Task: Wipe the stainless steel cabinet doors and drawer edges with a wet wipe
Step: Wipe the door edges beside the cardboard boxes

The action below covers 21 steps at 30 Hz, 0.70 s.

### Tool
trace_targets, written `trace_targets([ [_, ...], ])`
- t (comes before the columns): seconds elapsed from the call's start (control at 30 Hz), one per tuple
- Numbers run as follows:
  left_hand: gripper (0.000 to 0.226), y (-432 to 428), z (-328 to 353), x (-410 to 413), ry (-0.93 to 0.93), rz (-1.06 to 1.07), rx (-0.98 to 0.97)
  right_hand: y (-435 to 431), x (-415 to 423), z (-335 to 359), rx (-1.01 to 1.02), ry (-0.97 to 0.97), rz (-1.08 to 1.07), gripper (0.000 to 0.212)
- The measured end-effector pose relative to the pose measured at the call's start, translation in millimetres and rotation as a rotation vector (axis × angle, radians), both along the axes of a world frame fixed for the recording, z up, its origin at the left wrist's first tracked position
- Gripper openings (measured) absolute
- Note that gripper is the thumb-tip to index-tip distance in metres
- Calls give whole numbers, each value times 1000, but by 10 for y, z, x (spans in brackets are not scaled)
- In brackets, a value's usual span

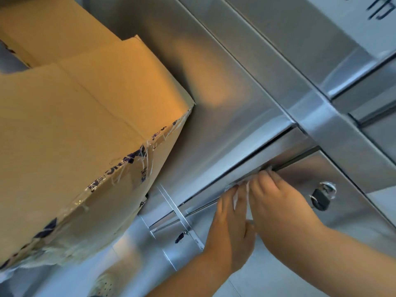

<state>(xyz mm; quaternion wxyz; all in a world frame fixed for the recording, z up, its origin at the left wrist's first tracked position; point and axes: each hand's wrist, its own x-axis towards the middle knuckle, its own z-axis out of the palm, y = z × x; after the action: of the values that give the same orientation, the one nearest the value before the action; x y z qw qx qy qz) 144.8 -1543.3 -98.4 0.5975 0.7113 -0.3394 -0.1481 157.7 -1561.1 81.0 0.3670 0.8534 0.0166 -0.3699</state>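
The view is tilted; a stainless steel cabinet (214, 125) fills the middle and right. A white wet wipe (241, 190) lies along the top edge of a steel drawer front (300, 174). My left hand (232, 230) and my right hand (276, 202) are side by side on that edge, both with fingers pressing the wipe against the metal. Most of the wipe is hidden under the fingers.
A large cardboard box (81, 125) with torn printed tape stands close on the left, against the cabinet. A small black padlock (320, 199) hangs on the drawer right of my hands. A second small lock (181, 237) hangs on the door below.
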Motion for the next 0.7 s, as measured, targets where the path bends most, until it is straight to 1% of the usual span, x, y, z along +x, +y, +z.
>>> trace_targets([
  [0.07, 63, 26, 228, 22, -164, -16, 48, -24, -64, 144, 12, -97, 39, 60],
  [0.1, 66, 13, 291, 42, -171, -19, 17, -15, -62, 247, -30, -149, 51, 66],
  [0.13, 69, 2, 368, 53, -140, -20, -12, -30, -58, 321, -57, -216, 26, 67],
  [0.23, 72, 12, 595, 73, -96, -45, -127, -106, -148, 441, -125, -333, 103, 47],
  [0.3, 71, -7, 696, 81, -78, -59, -172, -150, -227, 511, -140, -419, 139, 39],
  [0.37, 71, -13, 755, 95, -111, -61, -186, -187, -283, 532, -163, -421, 160, 38],
  [0.43, 72, 20, 753, 112, -158, -88, -182, -234, -320, 576, -132, -466, 190, 46],
  [0.5, 67, 59, 716, 165, -160, -124, -214, -227, -343, 578, -111, -511, 201, 47],
  [0.57, 60, 76, 688, 232, -93, -122, -255, -222, -372, 550, -86, -544, 177, 44],
  [0.67, 44, 43, 693, 289, -69, 26, -308, -218, -404, 507, 16, -655, 111, 40],
  [0.7, 38, 35, 713, 300, -74, 69, -312, -211, -424, 495, 35, -680, 99, 43],
])
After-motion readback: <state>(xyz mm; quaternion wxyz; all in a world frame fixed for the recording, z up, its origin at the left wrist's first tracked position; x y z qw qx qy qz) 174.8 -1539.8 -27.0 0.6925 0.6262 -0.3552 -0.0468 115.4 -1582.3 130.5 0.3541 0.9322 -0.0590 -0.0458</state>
